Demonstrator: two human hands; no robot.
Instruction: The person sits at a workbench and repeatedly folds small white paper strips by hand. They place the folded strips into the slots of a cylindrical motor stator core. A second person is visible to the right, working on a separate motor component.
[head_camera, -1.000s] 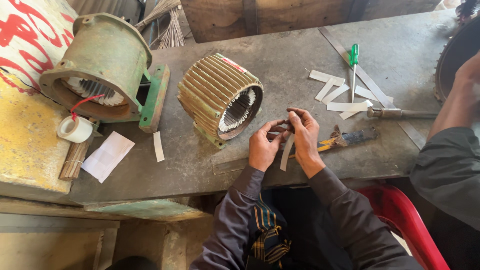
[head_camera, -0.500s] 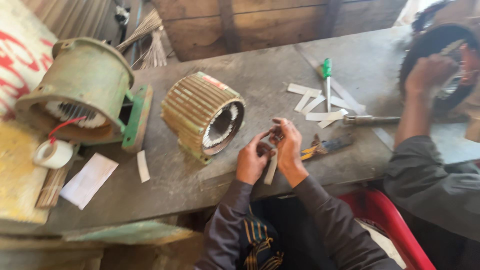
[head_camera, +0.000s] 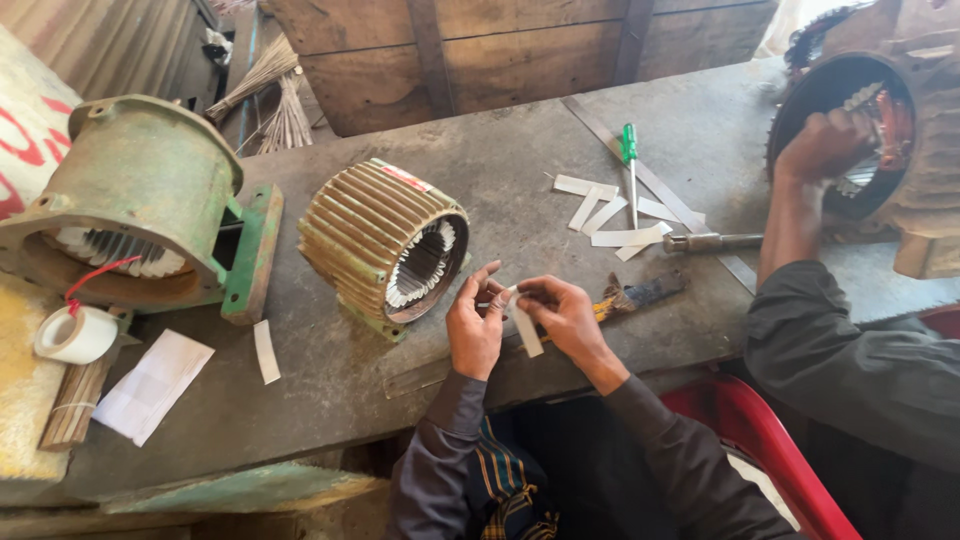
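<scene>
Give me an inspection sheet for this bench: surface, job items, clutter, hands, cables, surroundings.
Surface: grey workbench, worn and dusty.
Job's things: white paper strip pinched between left hand and right hand; ribbed stator housing lies on its side beside them.
Clutter: loose paper strips, green-handled screwdriver, tape roll, white sheet.
Grippers: both hands' fingers closed on the strip.
Cables: red wire on the green motor housing.
Surroundings: co-worker's hand in another motor; red chair.

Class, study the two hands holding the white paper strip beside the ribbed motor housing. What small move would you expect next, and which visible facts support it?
Probably carrying the white strip left toward the ribbed housing. The left hand and right hand pinch it just beside the housing's open end, whose slotted core faces them and already shows white lining.
</scene>
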